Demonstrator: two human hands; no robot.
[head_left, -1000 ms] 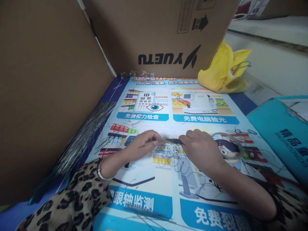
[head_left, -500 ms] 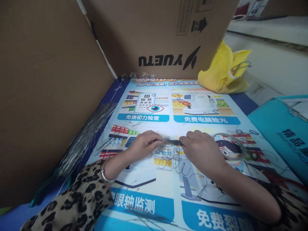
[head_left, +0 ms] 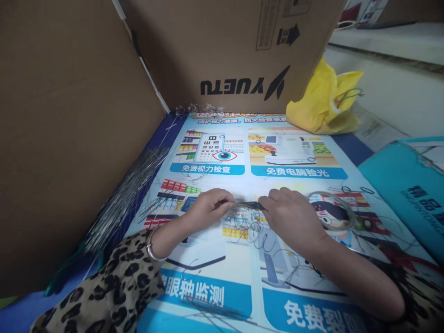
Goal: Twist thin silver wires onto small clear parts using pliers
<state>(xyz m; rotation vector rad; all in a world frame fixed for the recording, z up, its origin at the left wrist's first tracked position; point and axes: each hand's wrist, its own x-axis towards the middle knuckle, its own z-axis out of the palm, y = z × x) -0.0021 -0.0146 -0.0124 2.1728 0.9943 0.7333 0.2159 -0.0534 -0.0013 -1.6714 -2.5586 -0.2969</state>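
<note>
Hands, left [head_left: 208, 208] and right [head_left: 291, 217], are pinching wire bundle [head_left: 248, 204] closed-fingered; keeping ends aligned seems key.

Leopard-print sleeves [head_left: 114, 286] cover both forearms; a silver bangle [head_left: 151, 247] circles the left wrist.

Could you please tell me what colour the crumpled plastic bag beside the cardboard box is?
Yellow; the plastic bag shows in the head view.

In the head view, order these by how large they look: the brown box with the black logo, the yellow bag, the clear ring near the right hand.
1. Brown box, by far the largest.
2. Yellow bag.
3. Clear ring, smallest, although nearer the camera.
</note>
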